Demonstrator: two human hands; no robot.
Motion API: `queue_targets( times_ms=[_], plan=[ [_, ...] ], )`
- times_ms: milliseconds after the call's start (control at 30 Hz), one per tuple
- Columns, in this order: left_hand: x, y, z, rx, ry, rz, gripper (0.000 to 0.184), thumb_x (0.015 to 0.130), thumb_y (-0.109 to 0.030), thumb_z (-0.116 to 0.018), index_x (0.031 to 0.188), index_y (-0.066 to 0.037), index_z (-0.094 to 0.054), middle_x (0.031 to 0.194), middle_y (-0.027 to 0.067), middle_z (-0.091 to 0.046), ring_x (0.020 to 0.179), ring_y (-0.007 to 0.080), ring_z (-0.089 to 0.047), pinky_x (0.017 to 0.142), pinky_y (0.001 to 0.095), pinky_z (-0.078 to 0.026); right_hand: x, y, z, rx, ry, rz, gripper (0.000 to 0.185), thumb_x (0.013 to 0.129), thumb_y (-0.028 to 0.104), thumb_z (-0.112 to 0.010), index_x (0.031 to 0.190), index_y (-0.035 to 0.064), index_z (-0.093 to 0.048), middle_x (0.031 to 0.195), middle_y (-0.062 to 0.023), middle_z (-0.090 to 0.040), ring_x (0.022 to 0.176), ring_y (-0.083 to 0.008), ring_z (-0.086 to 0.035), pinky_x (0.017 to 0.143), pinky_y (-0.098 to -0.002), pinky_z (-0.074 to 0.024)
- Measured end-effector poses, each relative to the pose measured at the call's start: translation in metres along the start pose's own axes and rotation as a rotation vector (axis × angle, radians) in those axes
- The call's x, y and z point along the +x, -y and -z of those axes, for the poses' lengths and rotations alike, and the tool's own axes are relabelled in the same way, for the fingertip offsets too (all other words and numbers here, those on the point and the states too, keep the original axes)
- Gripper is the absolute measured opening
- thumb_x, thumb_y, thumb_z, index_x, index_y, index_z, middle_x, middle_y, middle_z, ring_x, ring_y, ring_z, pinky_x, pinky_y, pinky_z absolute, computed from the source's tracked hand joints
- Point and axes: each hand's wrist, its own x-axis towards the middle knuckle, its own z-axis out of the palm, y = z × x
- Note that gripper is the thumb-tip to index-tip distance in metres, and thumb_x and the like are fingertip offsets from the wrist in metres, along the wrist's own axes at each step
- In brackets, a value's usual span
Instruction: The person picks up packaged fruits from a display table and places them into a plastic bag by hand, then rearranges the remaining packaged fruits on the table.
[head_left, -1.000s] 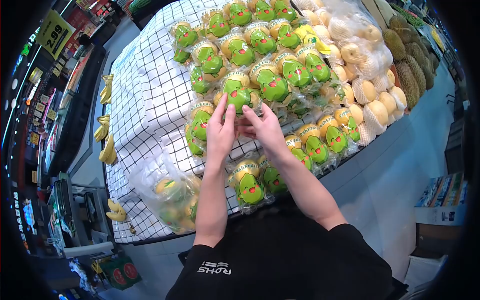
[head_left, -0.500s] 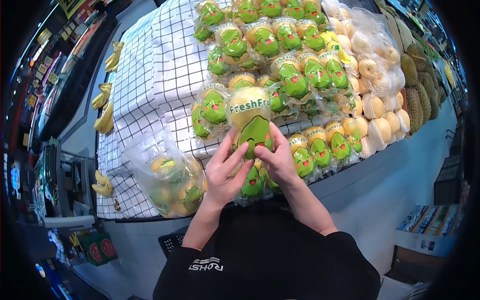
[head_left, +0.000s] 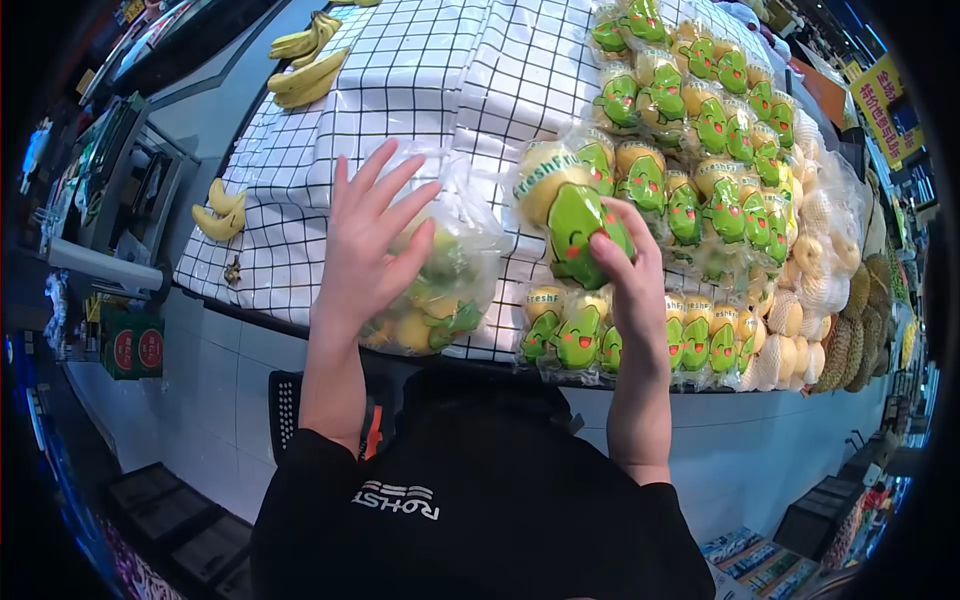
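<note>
Left hand (head_left: 368, 250) splayed, right hand (head_left: 638, 264) gripping

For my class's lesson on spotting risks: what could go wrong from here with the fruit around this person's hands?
1. The wrapped fruit is held by the right hand alone; its glossy plastic could slip, and a drop might bruise it.
2. The clear bag of fruit sits near the front edge of the table; the left hand, spread open in front of it, might knock it off.
</note>
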Motion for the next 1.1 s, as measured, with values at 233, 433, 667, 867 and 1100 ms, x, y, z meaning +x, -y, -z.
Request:
queue_targets(
  times_ms=[233, 433, 667, 867, 1100],
  plan=[
    [-0.003, 0.044, -0.007, -0.237, 0.133, -0.192, 0.009, 0.08, -0.014, -0.073, 0.084, -0.008, -0.068, 0.075, 0.0034, -0.06, 0.076, 0.0224, -0.061, 0.095, 0.045, -0.049, 0.06, 0.018, -0.058, -0.454, 0.168, -0.145, 0.054, 0.082, 0.032, -0.074, 0.119, -0.0036, -0.061, 0.095, -0.0091, -0.068, 0.082, -0.0108, -0.062, 0.071, -0.0267, -0.0496],
    [0.001, 0.047, -0.001, -0.433, -0.184, -0.288, 0.022, 0.07, -0.022, -0.084, 0.075, -0.009, -0.067, 0.058, 0.0015, -0.05, 0.049, 0.0197, -0.048, 0.044, 0.0314, -0.033, 0.097, 0.037, -0.085, -0.669, 0.632, -0.328, 0.051, 0.082, 0.033, -0.07, 0.119, -0.0021, -0.063, 0.108, -0.0113, -0.068, 0.102, -0.0157, -0.062, 0.093, -0.0281, -0.0448],
    [0.023, 0.04, -0.005, -0.562, -0.34, -0.364, 0.025, 0.071, -0.029, -0.083, 0.07, -0.012, -0.065, 0.054, -0.0002, -0.046, 0.045, 0.0172, -0.043, 0.043, 0.0288, -0.033, 0.126, 0.004, -0.125, -0.752, 0.951, -0.171, 0.052, 0.088, 0.041, -0.061, 0.124, 0.0026, -0.059, 0.1, -0.009, -0.066, 0.08, -0.0155, -0.062, 0.07, -0.0322, -0.0502],
    [0.023, 0.052, -0.001, -0.5, -0.409, -0.34, 0.028, 0.073, -0.031, -0.082, 0.071, -0.01, -0.063, 0.053, -0.001, -0.047, 0.044, 0.0153, -0.042, 0.041, 0.0275, -0.03, 0.109, -0.023, -0.127, -0.66, 1.202, -0.059, 0.051, 0.084, 0.042, -0.068, 0.116, 0.0033, -0.063, 0.101, -0.0145, -0.069, 0.087, -0.0266, -0.066, 0.077, -0.0389, -0.0501],
    [0.016, 0.062, -0.016, -0.494, -0.425, -0.299, 0.027, 0.076, -0.026, -0.082, 0.074, -0.006, -0.064, 0.054, 0.0006, -0.052, 0.046, 0.015, -0.043, 0.042, 0.0269, -0.029, 0.092, -0.015, -0.119, -1.284, 0.971, 0.237, 0.046, 0.078, 0.048, -0.071, 0.088, 0.0029, -0.069, 0.088, -0.0151, -0.068, 0.087, -0.0317, -0.065, 0.078, -0.0415, -0.0504]
  ],
)
